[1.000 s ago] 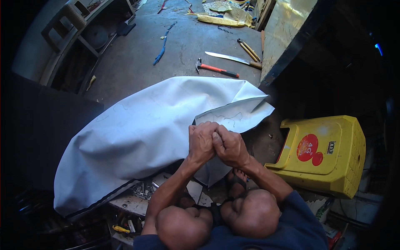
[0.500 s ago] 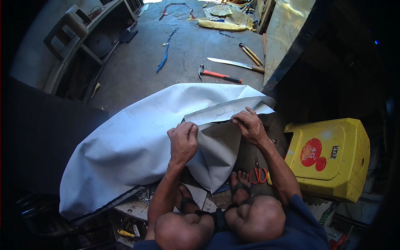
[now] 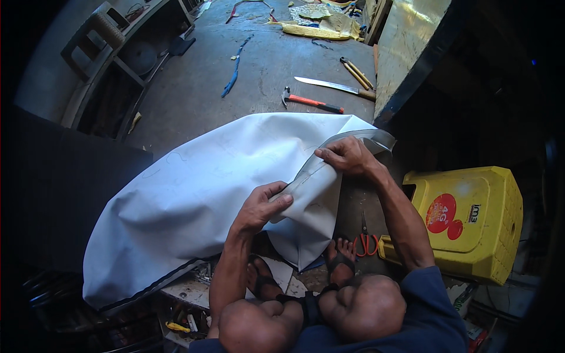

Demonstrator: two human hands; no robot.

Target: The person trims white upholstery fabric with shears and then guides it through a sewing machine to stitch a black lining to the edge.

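A large sheet of white vinyl-like fabric (image 3: 194, 188) spreads from the left across the middle, bulging and creased, with a dark edging along its lower left border. My left hand (image 3: 259, 206) pinches its seamed edge between thumb and fingers. Farther right and higher up, my right hand (image 3: 346, 155) grips the same edge, thumb toward the left hand. Between both hands the seam strip runs at a slant, with loose thread on it. Past my right hand the edge folds over at the far right corner. The fingertips under the fabric are partly hidden.
Beyond the fabric lie a claw hammer (image 3: 312, 103), a long knife (image 3: 332, 86), pincers (image 3: 356, 73) and a blue twisted strip (image 3: 235, 67). Orange-handled scissors (image 3: 365, 238) rest near my right foot. A yellow plastic stool (image 3: 465, 223) lies on its side at right.
The seamed edge has been turned over and now slants up to the right. My right hand has moved slightly up and left; my left hand has shifted its hold lower.
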